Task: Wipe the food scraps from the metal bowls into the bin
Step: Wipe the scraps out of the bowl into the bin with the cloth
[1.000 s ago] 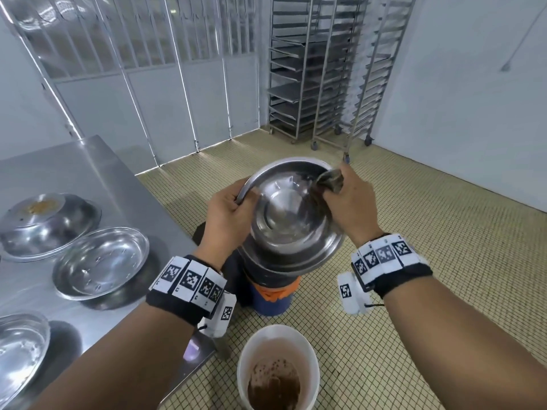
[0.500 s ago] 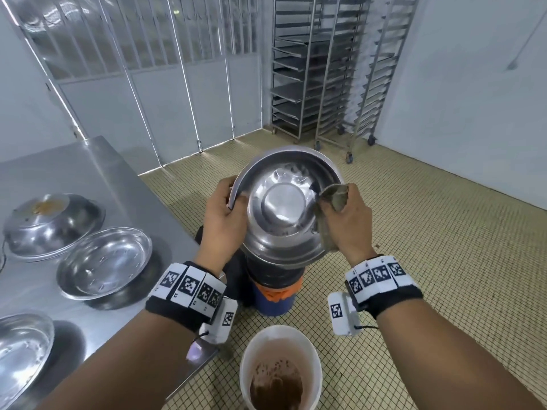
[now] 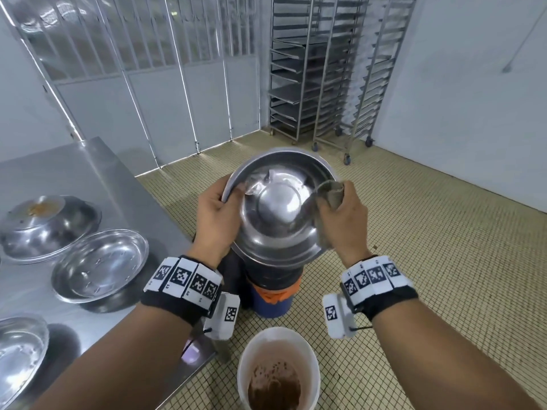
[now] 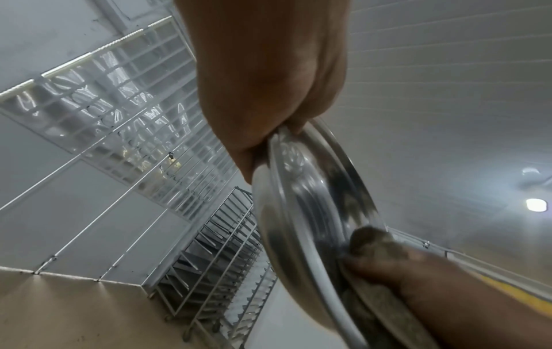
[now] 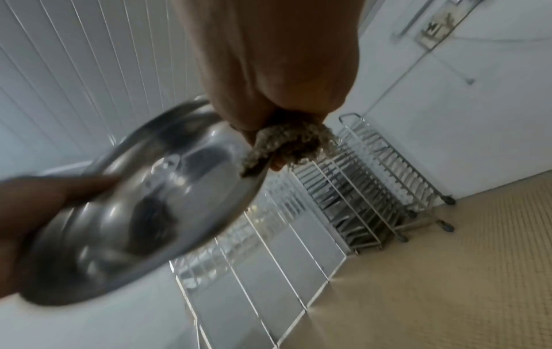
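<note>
A metal bowl (image 3: pixel 278 208) is held steeply tilted over the dark bin (image 3: pixel 272 284) on the floor, its shiny inside toward me. My left hand (image 3: pixel 217 216) grips its left rim (image 4: pixel 276 141). My right hand (image 3: pixel 340 214) clutches a grey-brown cloth (image 3: pixel 330 192) bunched against the bowl's right side; the same cloth (image 5: pixel 286 144) shows at the rim in the right wrist view, and again as a cloth (image 4: pixel 373 243) in the left wrist view. The bowl's inside looks clean.
On the steel table (image 3: pixel 88 179) at my left sit a bowl with brown scraps (image 3: pixel 47 223), a second bowl (image 3: pixel 100 264) and a third (image 3: pixel 17 353). A white bucket (image 3: pixel 278 368) of brown waste stands near my feet. Wheeled tray racks (image 3: pixel 325 69) stand at the back wall.
The bowl has been tipped up more steeply toward me. My right hand with the cloth has slid from the upper right rim down along the bowl's right side.
</note>
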`<state>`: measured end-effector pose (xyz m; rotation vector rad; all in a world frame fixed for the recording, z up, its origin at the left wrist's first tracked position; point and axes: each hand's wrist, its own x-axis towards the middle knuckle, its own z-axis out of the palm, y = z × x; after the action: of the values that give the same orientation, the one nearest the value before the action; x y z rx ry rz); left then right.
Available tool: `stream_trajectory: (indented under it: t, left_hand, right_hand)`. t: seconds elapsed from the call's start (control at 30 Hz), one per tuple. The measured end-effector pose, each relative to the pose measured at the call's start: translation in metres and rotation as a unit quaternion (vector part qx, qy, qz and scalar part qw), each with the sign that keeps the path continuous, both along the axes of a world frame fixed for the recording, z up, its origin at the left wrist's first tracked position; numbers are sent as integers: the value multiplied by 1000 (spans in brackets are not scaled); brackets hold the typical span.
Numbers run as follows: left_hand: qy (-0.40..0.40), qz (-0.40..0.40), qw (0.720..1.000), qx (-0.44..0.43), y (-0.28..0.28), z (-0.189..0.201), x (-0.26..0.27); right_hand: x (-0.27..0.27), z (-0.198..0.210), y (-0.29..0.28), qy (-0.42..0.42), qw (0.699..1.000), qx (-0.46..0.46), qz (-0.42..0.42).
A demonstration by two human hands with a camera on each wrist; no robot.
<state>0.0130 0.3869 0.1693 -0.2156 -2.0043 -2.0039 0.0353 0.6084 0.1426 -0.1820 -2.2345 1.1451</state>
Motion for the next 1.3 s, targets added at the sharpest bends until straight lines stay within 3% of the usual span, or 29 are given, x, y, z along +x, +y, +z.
stream_trajectory:
  t: [0.1,0.23,0.33,0.4,0.53,0.6,0.73,0.83,1.07,1.17,1.3]
  left_hand:
    - [2,9,1000,-7,-1,-1,0]
    - [5,-32,996,-85,0,-8,9]
    - [-8,-39,997,-69,2,-11,11]
    - [-17,-19,999,-45,4,-8,11]
    - [12,18,1000,13,6,-3,9]
    - [21,19,1000,11,6,-6,11]
    - [26,-37,997,-68,4,-10,18]
    - [17,-43,997,-66,7,-8,20]
    - [6,9,999,39,6,-15,10]
    - [7,0,1000,9,2,-26,10]
    - [16,-22,995,-96,-9,-23,4]
  right_hand:
    - [6,-16,-8,-44,996,-71,-17]
    - [-7,10,7,-31,997,74,-8]
    - [-14,26,12,-17,990,140,14]
    - [-10,21,11,-12,994,109,-8]
    - [6,-13,-5,-83,994,-66,-26]
    - [9,-21,-7,-98,992,-77,-24]
    - [-1,10,10,-86,995,54,1]
    - [-7,36,14,-48,990,130,24]
    - [6,-8,-1,-37,998,-33,-37]
    - [8,-13,-1,-46,998,-11,-32]
    - [5,0,10,-37,997,65,-9]
